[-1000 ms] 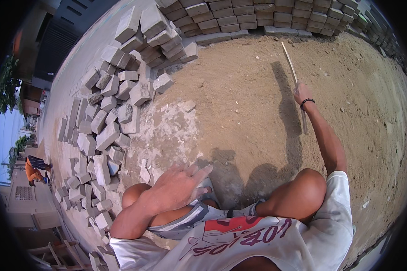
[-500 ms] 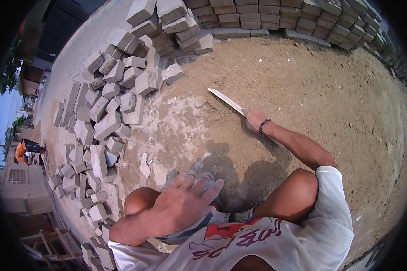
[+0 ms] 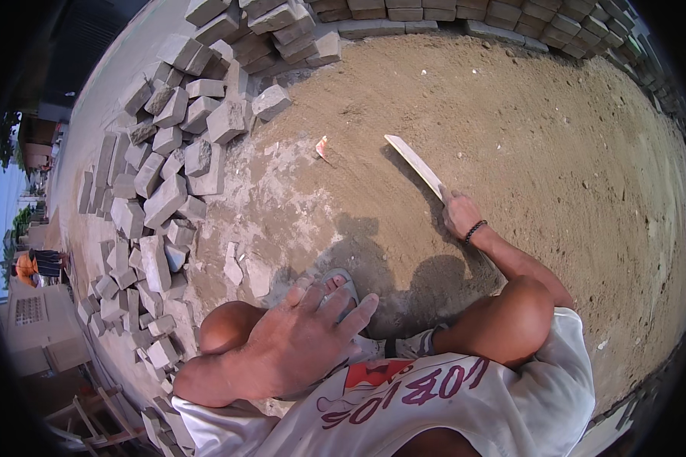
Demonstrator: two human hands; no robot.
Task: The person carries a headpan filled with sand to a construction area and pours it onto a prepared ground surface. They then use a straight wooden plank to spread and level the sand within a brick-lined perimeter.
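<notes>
My right hand (image 3: 462,216), with a dark beaded bracelet at the wrist, is closed around a long, narrow, pale straight board (image 3: 415,163). The board slants over the sandy ground (image 3: 541,152), its far end pointing forward and left. Part of it is hidden by the hand and forearm. Close in front of my body, my left hand (image 3: 309,327) hangs with its fingers spread, holding nothing. Beneath that hand my sandalled foot (image 3: 341,283) partly shows. A small red and white scrap (image 3: 322,148) lies on the ground left of the board.
Loose grey paving blocks (image 3: 164,199) lie heaped along the left. More blocks (image 3: 503,14) are stacked in rows at the far edge. Flat broken pieces (image 3: 258,277) rest near my left knee. A person in orange (image 3: 27,268) bends over at the far left.
The board has swung rightward with my right hand, over the sand. The red and white scrap now shows where it was not seen before. My left hand remains spread near my knees.
</notes>
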